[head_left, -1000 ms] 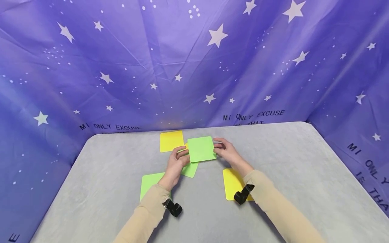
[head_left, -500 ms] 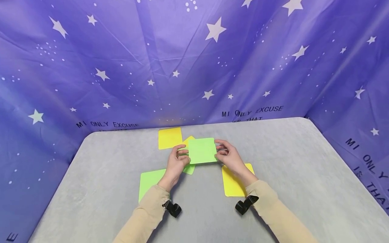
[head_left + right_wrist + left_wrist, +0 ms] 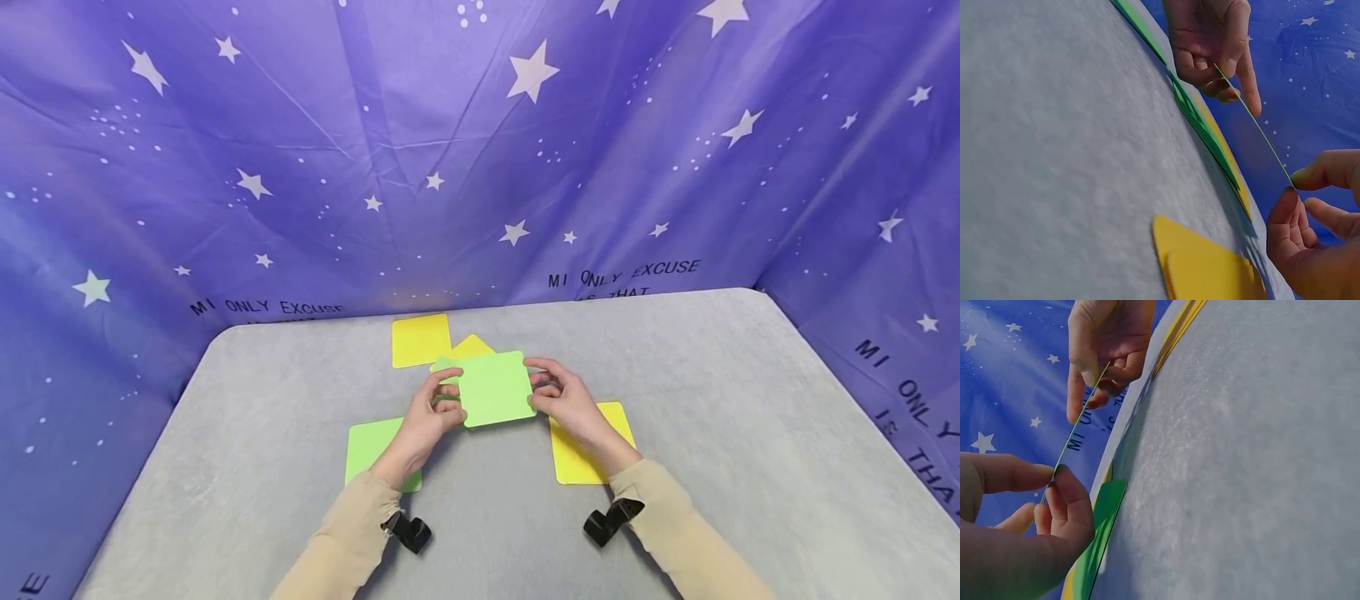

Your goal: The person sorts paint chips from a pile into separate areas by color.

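A thin green square card (image 3: 497, 390) with rounded corners is held up between both hands, above the table. My left hand (image 3: 422, 423) pinches its left edge between thumb and fingers. The right hand (image 3: 570, 410) pinches the opposite edge the same way. Seen edge-on, the green card (image 3: 1071, 436) stands off the table in the left wrist view. Behind and below it, a yellow card (image 3: 472, 345) and another green card (image 3: 442, 363) overlap, both partly hidden by the held one.
At the back left lies a yellow card (image 3: 422, 340). A green card (image 3: 369, 446) lies under the left forearm, and yellow cards (image 3: 1210, 272), one upon another, lie by the right wrist. A starry purple curtain (image 3: 480, 167) borders the grey table (image 3: 255, 417).
Both hands have brought the held green card a little nearer to the body, and its tilt has changed. More of the yellow card behind it shows now.
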`<state>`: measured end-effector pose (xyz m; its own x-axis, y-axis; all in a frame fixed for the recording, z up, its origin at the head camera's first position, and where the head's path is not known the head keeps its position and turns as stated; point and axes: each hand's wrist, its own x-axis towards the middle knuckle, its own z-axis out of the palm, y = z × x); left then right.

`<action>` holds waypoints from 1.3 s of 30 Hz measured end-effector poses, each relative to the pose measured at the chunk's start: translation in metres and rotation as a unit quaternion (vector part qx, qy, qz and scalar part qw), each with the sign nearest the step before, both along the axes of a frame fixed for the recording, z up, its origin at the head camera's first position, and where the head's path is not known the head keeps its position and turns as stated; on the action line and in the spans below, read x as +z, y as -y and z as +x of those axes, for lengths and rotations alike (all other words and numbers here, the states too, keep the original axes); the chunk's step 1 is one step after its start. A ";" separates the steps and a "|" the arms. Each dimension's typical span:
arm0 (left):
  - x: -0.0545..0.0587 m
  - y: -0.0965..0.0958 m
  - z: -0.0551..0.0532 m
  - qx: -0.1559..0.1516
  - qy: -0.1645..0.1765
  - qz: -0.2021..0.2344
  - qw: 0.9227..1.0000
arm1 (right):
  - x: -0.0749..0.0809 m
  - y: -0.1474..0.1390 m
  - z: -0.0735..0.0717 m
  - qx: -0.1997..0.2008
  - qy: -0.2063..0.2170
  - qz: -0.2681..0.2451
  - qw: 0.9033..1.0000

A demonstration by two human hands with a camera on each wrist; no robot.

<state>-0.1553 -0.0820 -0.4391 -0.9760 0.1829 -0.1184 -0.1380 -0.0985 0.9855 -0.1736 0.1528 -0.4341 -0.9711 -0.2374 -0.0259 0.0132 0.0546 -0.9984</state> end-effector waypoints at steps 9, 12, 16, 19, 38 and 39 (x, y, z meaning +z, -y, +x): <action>0.000 0.017 0.011 -0.012 0.028 0.005 1.000 | -0.004 0.010 0.012 0.033 0.002 -0.006 0.999; 0.001 0.023 0.015 -0.014 0.032 0.002 0.999 | -0.004 0.015 0.015 0.041 -0.003 0.007 0.999; 0.001 0.033 0.018 -0.019 0.033 -0.013 0.999 | -0.004 0.023 0.020 0.050 -0.010 0.024 0.998; 0.002 0.042 0.022 -0.022 0.033 -0.020 0.999 | -0.004 0.030 0.022 0.057 -0.014 0.030 0.998; 0.007 0.099 0.047 0.011 0.026 -0.137 0.990 | -0.003 0.086 0.035 0.107 -0.095 0.120 0.982; 0.008 0.102 0.049 0.012 0.027 -0.144 0.989 | -0.003 0.089 0.035 0.110 -0.098 0.124 0.981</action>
<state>-0.1067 -0.1837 -0.4314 -0.9705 0.1117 -0.2137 -0.1916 0.1811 0.9646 -0.1383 0.0639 -0.4371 -0.8891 -0.4519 0.0725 -0.2164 0.2756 -0.9366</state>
